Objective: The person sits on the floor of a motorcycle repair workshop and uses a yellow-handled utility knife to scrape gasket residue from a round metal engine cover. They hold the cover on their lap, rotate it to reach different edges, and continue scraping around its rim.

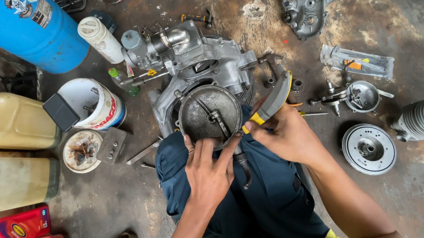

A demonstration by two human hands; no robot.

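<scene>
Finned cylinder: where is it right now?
In the head view, the finned cylinder lies on the floor at the far right edge, just above-right of the round flywheel.

Even, soft daylight, faint shadows, sharp focus throughout, mild wide-angle bending at the edges.

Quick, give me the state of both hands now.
Left hand: closed on the round metal drum.
Right hand: closed on a yellow-handled tool.

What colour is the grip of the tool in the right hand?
Yellow, with grey showing along the tool held by the right hand; seen in the head view.
</scene>
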